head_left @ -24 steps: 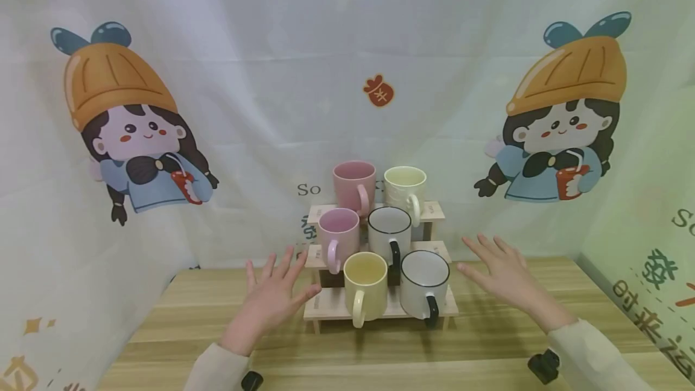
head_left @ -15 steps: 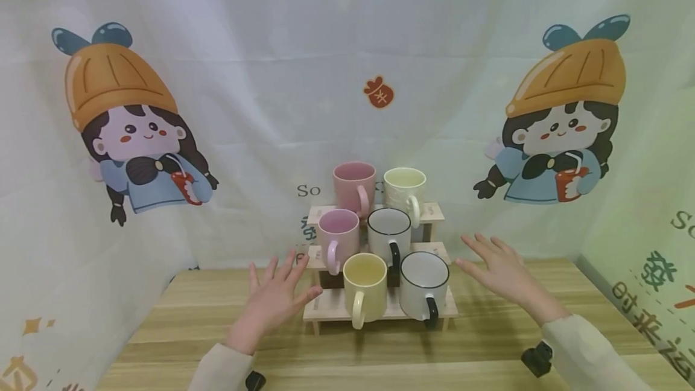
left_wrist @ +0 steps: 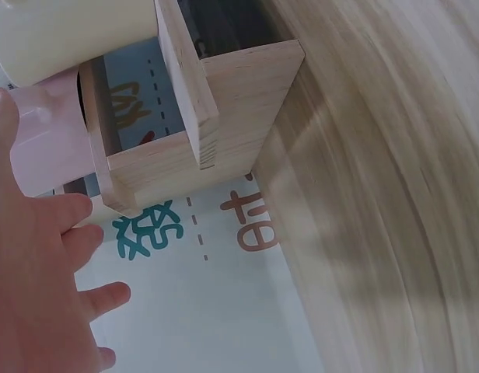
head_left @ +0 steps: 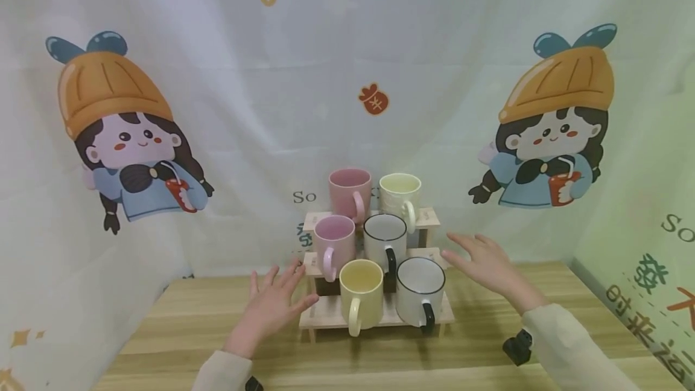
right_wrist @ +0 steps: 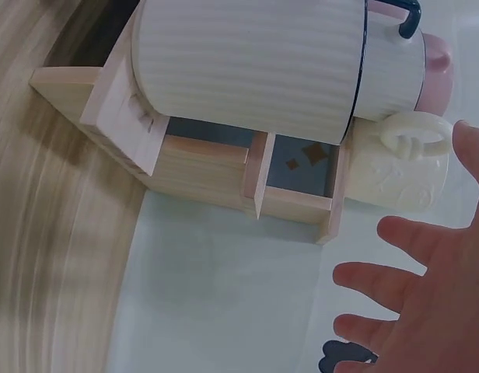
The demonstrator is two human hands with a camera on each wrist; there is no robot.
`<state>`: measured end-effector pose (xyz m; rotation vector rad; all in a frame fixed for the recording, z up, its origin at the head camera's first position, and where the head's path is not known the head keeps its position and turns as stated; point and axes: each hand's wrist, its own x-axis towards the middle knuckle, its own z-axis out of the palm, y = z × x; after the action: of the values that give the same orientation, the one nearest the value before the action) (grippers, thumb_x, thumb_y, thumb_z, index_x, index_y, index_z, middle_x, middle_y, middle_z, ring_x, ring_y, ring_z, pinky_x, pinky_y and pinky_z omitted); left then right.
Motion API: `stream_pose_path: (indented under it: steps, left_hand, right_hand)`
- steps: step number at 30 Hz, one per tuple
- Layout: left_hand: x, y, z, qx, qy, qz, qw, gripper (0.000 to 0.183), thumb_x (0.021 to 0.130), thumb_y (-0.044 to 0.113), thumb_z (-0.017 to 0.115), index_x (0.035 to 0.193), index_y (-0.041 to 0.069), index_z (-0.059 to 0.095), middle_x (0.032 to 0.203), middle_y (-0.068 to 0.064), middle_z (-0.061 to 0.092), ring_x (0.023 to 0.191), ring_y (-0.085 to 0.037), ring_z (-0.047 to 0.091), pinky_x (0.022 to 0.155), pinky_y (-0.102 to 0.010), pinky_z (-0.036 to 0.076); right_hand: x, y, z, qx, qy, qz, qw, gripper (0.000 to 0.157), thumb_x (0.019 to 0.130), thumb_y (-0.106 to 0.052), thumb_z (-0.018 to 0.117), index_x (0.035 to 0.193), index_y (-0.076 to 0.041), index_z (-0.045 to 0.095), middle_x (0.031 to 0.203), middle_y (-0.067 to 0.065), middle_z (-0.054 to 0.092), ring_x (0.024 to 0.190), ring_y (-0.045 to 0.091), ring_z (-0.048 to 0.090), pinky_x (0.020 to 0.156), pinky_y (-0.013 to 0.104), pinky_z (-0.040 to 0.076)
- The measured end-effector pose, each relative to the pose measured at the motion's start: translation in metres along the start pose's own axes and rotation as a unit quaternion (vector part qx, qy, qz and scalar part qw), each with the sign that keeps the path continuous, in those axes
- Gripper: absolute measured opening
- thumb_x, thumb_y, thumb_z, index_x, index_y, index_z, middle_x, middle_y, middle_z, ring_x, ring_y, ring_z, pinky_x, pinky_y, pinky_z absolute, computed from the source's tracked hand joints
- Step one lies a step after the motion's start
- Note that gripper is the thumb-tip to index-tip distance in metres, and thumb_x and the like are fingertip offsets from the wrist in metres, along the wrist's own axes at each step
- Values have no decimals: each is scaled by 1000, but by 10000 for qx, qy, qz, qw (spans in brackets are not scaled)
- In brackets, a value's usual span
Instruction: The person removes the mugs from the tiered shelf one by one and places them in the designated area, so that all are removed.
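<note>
Mugs stand upright in pairs on a three-tier wooden stand [head_left: 320,311]. On top are a dark pink mug [head_left: 347,195] and a cream mug [head_left: 396,193]. The middle tier bears a light pink mug [head_left: 335,246] and a black-rimmed white mug [head_left: 380,246]. A yellow mug [head_left: 362,303] and another black-rimmed white mug [head_left: 415,297] occupy the lowest. My left hand [head_left: 271,306], fingers spread, hovers left of the stand, holding nothing. On the other side my right hand [head_left: 485,264] is likewise spread and bare, its fingertips near the middle tier's right end.
The stand rests on a wood-grain table [head_left: 179,330]. Behind it hangs a pale printed cloth [head_left: 271,107], which also runs down both sides. A small black device [head_left: 517,347] sits under the right sleeve [head_left: 564,343].
My right hand has shifted left, closer to the stand. The left hand has barely moved. The head view has tilted slightly, so the scene sits lower. The mugs keep their places.
</note>
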<state>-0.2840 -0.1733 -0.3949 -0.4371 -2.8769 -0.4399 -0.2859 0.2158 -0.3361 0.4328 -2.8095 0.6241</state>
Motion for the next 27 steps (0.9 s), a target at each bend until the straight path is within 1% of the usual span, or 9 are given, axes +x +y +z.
stream_pose_path:
  steps: [5,8,11,14,16,22,27]
  left_hand:
    - [-6,-3,14,-63,-179,51,9998,74,88,59,53,145,12,42,154,-7,33,138,-48,26,108,-73,1]
    - [-9,-2,19,-107,-163,64,9998,76,87,59,54,145,12,41,154,-7,34,138,-48,26,109,-73,3]
    - [-7,-1,17,-118,-29,150,9998,77,87,58,56,145,11,41,154,-8,34,137,-48,27,109,-72,6]
    - [-3,1,13,-114,42,212,9997,77,86,56,58,145,10,40,154,-8,33,136,-49,27,109,-72,9]
    - [0,1,11,-126,65,218,9997,77,86,55,59,145,10,40,154,-8,33,136,-50,27,109,-72,9]
    - [2,2,10,-117,81,209,9997,77,86,54,59,146,10,39,154,-9,33,136,-51,28,109,-71,9]
    - [1,3,11,-120,99,198,9997,77,86,53,60,146,9,39,154,-10,34,135,-51,28,110,-71,11]
  right_hand:
    - [-1,0,9,133,-267,9,9996,58,97,-43,46,134,2,51,136,25,52,125,50,45,102,64,35]
    - [2,0,12,226,-312,-15,9993,57,97,-43,47,131,3,54,133,24,55,124,45,48,102,60,38]
    - [7,0,10,222,-255,-84,9994,55,97,-42,47,127,3,57,129,23,58,121,44,51,101,58,41]
    - [13,0,4,225,-276,-96,9993,54,96,-42,48,124,3,60,126,23,61,119,43,53,99,57,43]
    - [15,-2,0,256,-357,-39,9990,55,96,-43,48,123,3,60,124,22,62,117,43,54,98,57,44]
    - [23,-7,-12,100,-593,153,9981,49,96,-40,49,116,1,65,116,21,66,110,41,59,91,55,48]
    - [31,-9,-15,141,-601,292,9977,48,95,-40,50,114,1,65,113,19,67,106,38,61,87,53,51]
